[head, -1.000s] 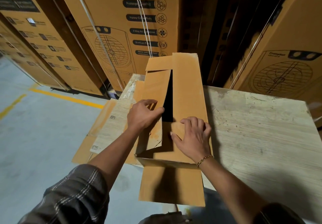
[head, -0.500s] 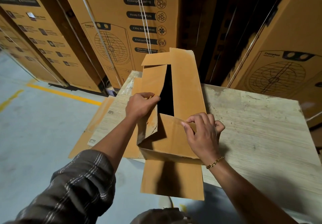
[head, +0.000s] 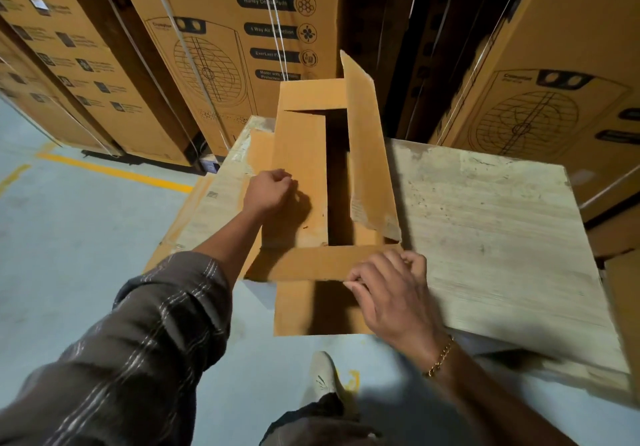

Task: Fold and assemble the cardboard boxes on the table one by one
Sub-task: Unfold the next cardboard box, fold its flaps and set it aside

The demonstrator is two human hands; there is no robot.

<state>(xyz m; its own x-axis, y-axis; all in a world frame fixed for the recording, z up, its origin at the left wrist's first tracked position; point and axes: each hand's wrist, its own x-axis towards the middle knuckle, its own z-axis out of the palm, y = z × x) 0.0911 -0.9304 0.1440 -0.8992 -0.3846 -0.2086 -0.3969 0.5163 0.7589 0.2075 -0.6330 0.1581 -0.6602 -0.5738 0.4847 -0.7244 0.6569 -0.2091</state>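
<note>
Cardboard box (head: 311, 93) at the near left corner of the counter (head: 485, 220), both our hands on its flaps.
We held the left arm stretched forward, its striped sleeve (head: 138, 341) bunched above the forearm. The left hand (head: 268, 191) lay knuckles-up with its fingers curled at the outer edge of the left flap (head: 301, 154); we could not tell whether it gripped that flap or only pressed on it. Our right hand (head: 391, 289), with a gold chain bracelet (head: 440, 359) at the wrist, pinched the right end of the near flap (head: 304, 262) in its curled fingers. The right flap (head: 363, 133) stood tilted up beside a dark gap down the middle. On the tall carton (head: 207, 2) behind, we could read "Honey", "Way Air" and "EverLast" on dark label bars beside a fan drawing. The brand name above the drawing was too blurred to read.
</note>
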